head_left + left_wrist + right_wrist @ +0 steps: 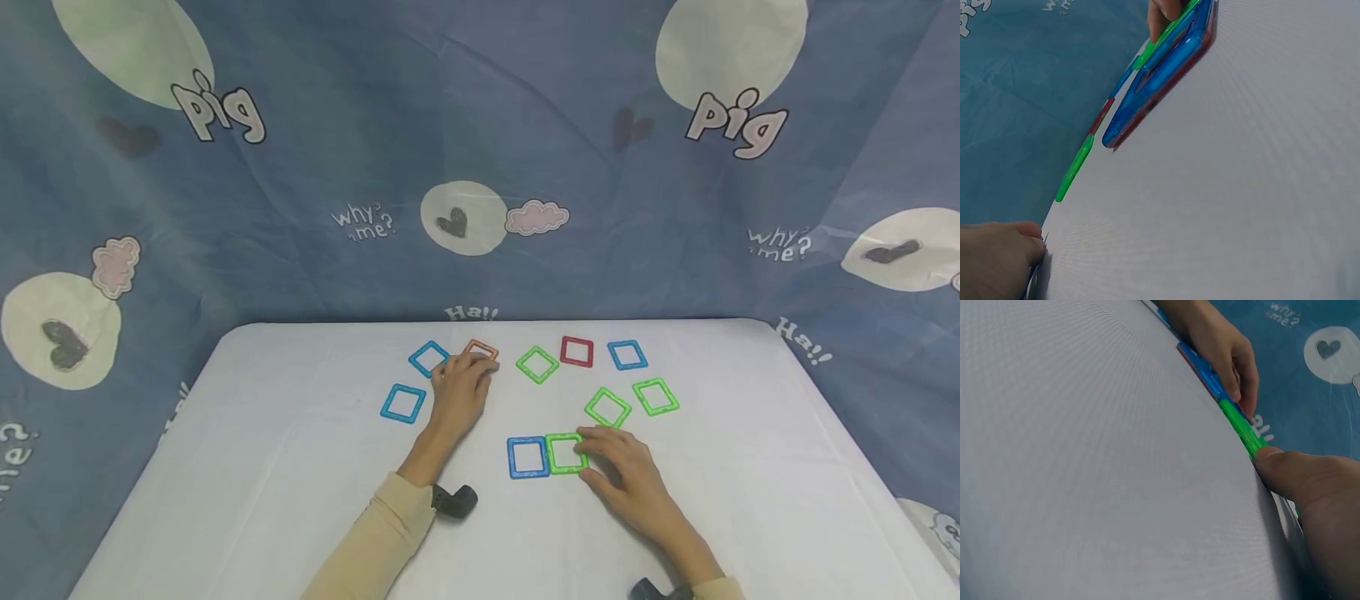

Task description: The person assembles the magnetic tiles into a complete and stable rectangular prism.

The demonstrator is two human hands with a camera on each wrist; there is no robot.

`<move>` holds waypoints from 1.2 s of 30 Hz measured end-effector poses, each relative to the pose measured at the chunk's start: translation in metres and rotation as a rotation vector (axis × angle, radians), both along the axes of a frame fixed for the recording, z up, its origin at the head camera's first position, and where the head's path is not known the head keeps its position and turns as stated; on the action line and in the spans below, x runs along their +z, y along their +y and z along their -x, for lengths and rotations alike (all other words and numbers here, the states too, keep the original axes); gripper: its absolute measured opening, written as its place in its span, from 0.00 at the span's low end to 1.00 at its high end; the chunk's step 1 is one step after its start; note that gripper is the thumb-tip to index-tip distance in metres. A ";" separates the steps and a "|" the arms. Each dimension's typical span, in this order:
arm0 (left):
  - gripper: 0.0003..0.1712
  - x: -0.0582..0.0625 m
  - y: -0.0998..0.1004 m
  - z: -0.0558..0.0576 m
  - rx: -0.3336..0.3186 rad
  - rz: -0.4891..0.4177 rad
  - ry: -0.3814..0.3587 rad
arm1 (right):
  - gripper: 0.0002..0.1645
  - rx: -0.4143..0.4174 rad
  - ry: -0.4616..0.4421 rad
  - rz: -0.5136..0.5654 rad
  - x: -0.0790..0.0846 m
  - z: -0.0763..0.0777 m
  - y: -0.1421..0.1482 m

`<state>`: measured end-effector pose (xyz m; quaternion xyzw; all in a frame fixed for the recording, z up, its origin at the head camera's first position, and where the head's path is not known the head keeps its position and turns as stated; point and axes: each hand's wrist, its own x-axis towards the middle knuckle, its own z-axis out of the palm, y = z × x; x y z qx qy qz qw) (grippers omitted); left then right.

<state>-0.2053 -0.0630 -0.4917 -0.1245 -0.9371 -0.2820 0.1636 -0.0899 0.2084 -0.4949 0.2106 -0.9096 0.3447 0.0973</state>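
Note:
In the head view, my left hand reaches to the back of the table, fingers over an orange square frame tile whose near part they hide. Whether they grip it I cannot tell. My right hand holds a green square frame tile by its right side, index finger at the upper corner and thumb at the lower one. Edge to edge with it, on its left, lies a blue square frame tile. The right wrist view shows the right thumb against the green tile.
Blue tiles lie left of the left hand. Behind the joined pair are a red tile, another blue tile and several green tiles. A white cloth covers the table; a printed blue curtain hangs behind.

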 end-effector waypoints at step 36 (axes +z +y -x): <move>0.13 0.010 -0.002 0.000 -0.022 -0.283 0.167 | 0.19 0.005 -0.004 -0.021 0.002 -0.001 0.000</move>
